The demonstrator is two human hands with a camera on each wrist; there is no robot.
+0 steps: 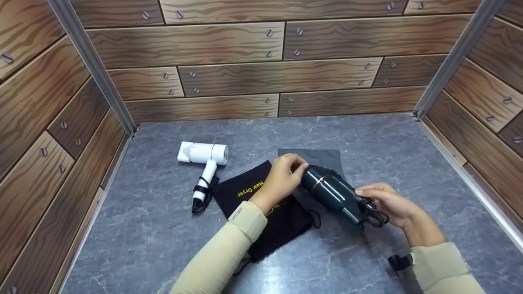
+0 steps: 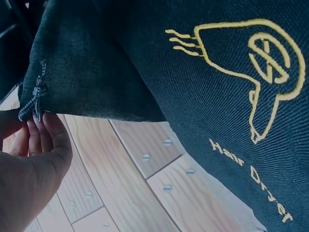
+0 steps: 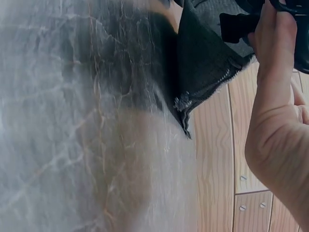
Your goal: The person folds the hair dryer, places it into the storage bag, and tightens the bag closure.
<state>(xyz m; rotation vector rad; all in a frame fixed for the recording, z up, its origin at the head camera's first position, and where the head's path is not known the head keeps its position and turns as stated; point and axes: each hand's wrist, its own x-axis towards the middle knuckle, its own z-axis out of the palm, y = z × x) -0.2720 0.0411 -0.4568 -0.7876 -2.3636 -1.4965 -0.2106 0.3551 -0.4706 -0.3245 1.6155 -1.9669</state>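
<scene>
A dark green hair dryer (image 1: 335,192) lies slanted, its bundled cord (image 1: 376,218) at the lower end. My right hand (image 1: 394,206) grips it at that corded end; in the right wrist view a black plug (image 3: 236,26) shows by the fingers. My left hand (image 1: 284,175) is at the dryer's other end, where its fingers pinch the edge of a dark grey cloth pouch (image 2: 96,72), right by a knotted drawstring (image 2: 37,92). The dryer partly covers this pouch. Beneath the left forearm lies a black drawstring pouch (image 1: 235,190) with yellow "Hair Dryer" lettering.
To the left, a white hair dryer (image 1: 204,153) lies on the grey marbled table (image 1: 143,245), its black cord wrapped about the handle. Wood-patterned walls (image 1: 229,45) enclose the back and both sides. A black strap end (image 1: 399,262) sticks out from the right cuff.
</scene>
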